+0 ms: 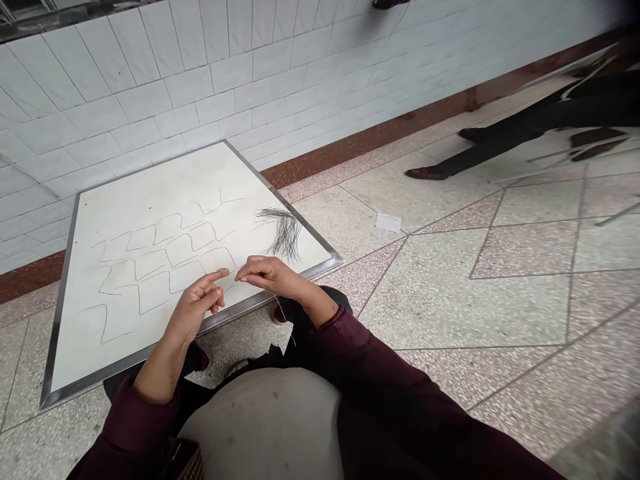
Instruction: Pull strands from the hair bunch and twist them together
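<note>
My left hand (196,303) hovers over the near edge of a white board (150,363) with a metal rim. Its index finger stretches out and the thumb stands apart from it, with nothing visible between them. Just to the right, my right hand (267,275) is closed in a pinch; what its fingertips hold is too fine to make out. Thin dark strands bent into stepped shapes (170,252) lie in rows across the board. Beside my right hand is a loose bunch of straight dark strands (287,237). A pale thin strand (286,320) hangs below my right wrist.
Behind the board rises a white tiled wall (215,107) with a reddish-brown base strip. A small white piece (389,222) lies on the patterned floor. Another person's dark-clad legs (510,137) extend at the upper right. My lap is under the board's near edge.
</note>
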### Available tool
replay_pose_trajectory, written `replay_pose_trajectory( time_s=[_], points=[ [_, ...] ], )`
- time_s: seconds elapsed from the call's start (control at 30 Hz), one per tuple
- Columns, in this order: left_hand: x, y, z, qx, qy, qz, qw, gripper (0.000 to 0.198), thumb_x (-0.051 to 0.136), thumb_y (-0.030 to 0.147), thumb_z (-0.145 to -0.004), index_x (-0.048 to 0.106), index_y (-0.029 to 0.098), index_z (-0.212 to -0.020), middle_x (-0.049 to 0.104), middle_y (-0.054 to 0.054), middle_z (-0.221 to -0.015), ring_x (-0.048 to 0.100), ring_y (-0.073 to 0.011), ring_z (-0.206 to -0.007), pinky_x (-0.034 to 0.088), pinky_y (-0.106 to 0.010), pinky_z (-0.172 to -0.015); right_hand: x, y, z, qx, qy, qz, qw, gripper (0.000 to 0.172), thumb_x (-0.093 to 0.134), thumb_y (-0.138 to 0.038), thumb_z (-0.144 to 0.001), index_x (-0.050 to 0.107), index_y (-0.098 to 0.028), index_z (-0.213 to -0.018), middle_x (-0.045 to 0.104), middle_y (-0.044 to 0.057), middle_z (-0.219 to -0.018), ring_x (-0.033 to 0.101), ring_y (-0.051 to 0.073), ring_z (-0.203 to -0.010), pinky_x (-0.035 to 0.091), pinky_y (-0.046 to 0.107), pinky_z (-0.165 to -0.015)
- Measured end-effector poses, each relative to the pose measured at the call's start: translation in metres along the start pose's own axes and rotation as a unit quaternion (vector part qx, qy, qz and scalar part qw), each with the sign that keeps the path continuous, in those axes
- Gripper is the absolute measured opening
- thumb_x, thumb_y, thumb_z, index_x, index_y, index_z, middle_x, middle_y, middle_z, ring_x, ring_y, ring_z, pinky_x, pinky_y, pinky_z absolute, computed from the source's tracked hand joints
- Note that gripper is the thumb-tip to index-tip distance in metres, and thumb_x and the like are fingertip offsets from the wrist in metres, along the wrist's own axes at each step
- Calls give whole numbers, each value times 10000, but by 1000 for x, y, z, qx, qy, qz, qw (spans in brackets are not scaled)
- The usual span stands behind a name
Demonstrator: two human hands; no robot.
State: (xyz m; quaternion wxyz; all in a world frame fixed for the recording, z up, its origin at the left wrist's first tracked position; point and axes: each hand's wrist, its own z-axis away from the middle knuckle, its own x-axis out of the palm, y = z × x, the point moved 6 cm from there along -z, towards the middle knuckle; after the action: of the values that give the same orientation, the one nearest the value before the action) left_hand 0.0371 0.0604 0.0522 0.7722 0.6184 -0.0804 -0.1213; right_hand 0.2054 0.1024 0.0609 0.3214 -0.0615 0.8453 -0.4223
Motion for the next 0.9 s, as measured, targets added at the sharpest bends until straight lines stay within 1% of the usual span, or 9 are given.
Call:
replay_pose_trajectory(
  time_s=[0.17, 0.33, 0.47, 0.53, 0.6, 0.7, 0.8, 0.9],
  points=[
    [-1, 5, 4, -9, -40, -4, 999, 557, 618, 398, -834, 523, 212, -1350, 493, 21, -664, 458, -115, -625, 357, -236, -568, 1, -1, 0, -15, 0, -7, 1000, 214, 532, -307, -947, 690, -174, -1001, 620, 41, -812, 562, 113, -707, 450, 234, -671],
    [4, 6, 9, -40, -79, -18, 996, 550, 608, 309, -824, 508, 242, -1361, 415, 49, -629, 379, -98, -574, 299, -231, -548, 9, -6, 2, -35, -46, -23, 998, 225, 528, -309, -950, 694, -163, -991, 636, 54, -837, 583, 113, -742, 461, 227, -695],
    [2, 7, 13, -36, -100, -39, 994, 542, 590, 293, -834, 503, 237, -1365, 399, 51, -622, 374, -100, -581, 312, -233, -566, 14, -7, 4, -39, -71, -21, 997, 248, 508, -321, -960, 694, -163, -1001, 650, 64, -875, 596, 117, -775, 466, 229, -708],
    [-2, 6, 14, -34, -96, -52, 993, 536, 583, 304, -842, 499, 237, -1368, 409, 49, -628, 382, -103, -585, 324, -234, -569, 17, -5, 4, -37, -73, -17, 996, 259, 500, -333, -963, 691, -164, -1001, 650, 67, -880, 597, 120, -772, 468, 233, -706],
    [-9, 6, 13, -30, -77, -71, 994, 554, 569, 330, -858, 462, 242, -1394, 436, 44, -644, 414, -111, -601, 354, -239, -585, 18, -2, 2, -35, -57, -9, 998, 258, 499, -334, -963, 689, -163, -993, 646, 65, -860, 591, 122, -759, 466, 237, -700],
    [-17, 7, 10, -4, -32, -124, 992, 604, 546, 380, -876, 388, 245, -1443, 552, 6, -739, 521, -143, -696, 429, -273, -666, 21, 4, -2, -20, -30, 7, 999, 236, 510, -320, -957, 686, -166, -991, 634, 55, -831, 580, 124, -745, 457, 235, -692],
    [-15, 8, 5, 38, -8, -174, 984, 602, 564, 375, -863, 412, 251, -1433, 638, -29, -854, 580, -167, -797, 458, -305, -751, 25, 7, -5, -5, -20, 15, 1000, 217, 522, -318, -949, 682, -175, -979, 613, 40, -800, 564, 121, -726, 446, 230, -678],
    [-9, 6, 0, 58, 6, -156, 986, 540, 557, 341, -862, 482, 241, -1387, 640, -20, -824, 582, -147, -735, 477, -293, -730, 27, 5, -5, 5, 8, 16, 1000, 193, 547, -325, -932, 667, -180, -975, 589, 20, -766, 533, 111, -684, 422, 219, -643]
  ],
)
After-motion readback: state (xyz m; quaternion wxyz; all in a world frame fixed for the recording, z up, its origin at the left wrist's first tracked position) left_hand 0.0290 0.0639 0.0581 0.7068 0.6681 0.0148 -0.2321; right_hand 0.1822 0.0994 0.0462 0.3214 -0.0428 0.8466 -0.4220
